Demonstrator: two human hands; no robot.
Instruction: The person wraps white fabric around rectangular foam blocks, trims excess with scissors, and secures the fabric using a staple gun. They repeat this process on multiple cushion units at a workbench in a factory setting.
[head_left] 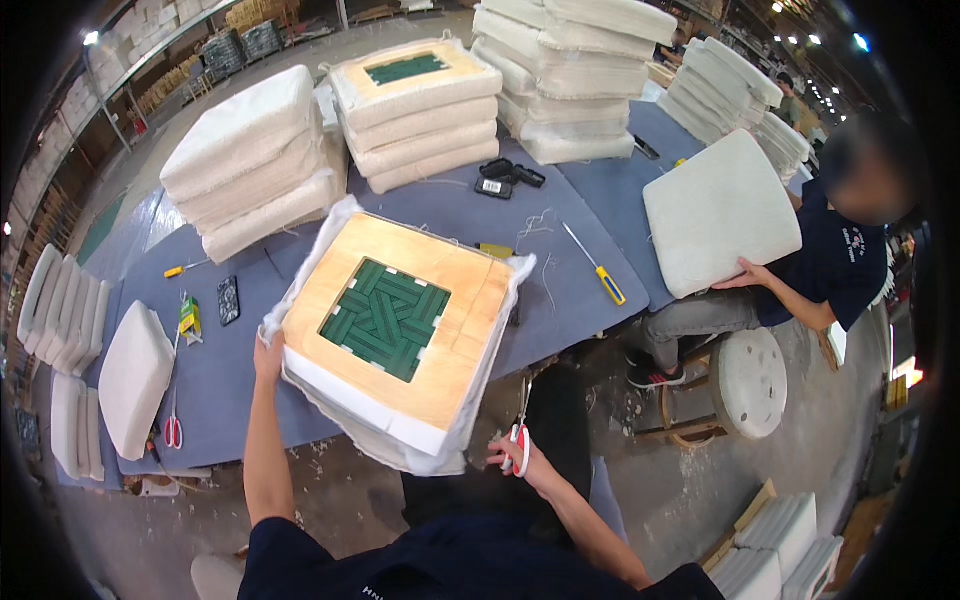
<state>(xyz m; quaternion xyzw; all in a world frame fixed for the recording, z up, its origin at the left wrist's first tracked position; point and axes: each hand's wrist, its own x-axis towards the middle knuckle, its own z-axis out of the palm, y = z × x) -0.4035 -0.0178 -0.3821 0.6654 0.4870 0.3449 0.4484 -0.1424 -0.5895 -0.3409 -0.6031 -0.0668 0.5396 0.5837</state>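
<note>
A square seat cushion (465,285) lies underside up at the table's near edge, partly overhanging it. Its wooden base has a square opening with green woven webbing (385,318), and white padding and loose fabric stick out around the sides. My left hand (268,345) grips the cushion's left edge, fingers closed on the fabric corner. Below the cushion's right side, my right hand (525,462) holds red-and-white-handled scissors (520,437), blades pointing up and away from me. The scissors appear apart from the cushion.
Stacks of white cushions (415,130) stand along the table's far side. Screwdrivers (608,285), a phone (229,300) and other scissors (173,432) lie on the blue-grey table (240,370). At right, a seated co-worker (835,230) holds a cushion (722,215) near a round stool (750,385).
</note>
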